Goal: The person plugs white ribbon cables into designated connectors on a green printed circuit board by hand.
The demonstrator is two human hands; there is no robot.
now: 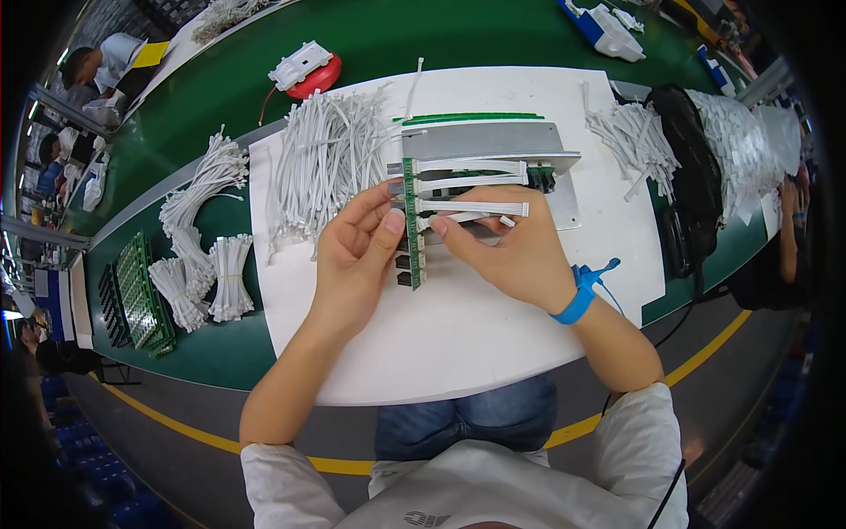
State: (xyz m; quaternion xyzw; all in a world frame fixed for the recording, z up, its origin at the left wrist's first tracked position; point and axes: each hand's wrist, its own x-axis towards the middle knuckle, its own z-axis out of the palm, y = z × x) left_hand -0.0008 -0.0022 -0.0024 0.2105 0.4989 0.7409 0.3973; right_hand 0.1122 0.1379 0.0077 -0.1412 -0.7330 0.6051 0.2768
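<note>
A narrow green circuit board stands lengthwise in front of me, with a row of connectors along it. My left hand grips its left edge between thumb and fingers. Several white flat cables run from its right side toward the right. My right hand is closed at the board's right edge, pinching a white flat cable by the connectors. Whether that plug is fully seated cannot be seen. Behind the board lies a grey metal plate with a raised edge. A blue strap circles my right wrist.
A big heap of white cables lies left on the white work sheet. Cable bundles and stacked green boards sit farther left. Right are more cables, a black bag and a clear plastic bag.
</note>
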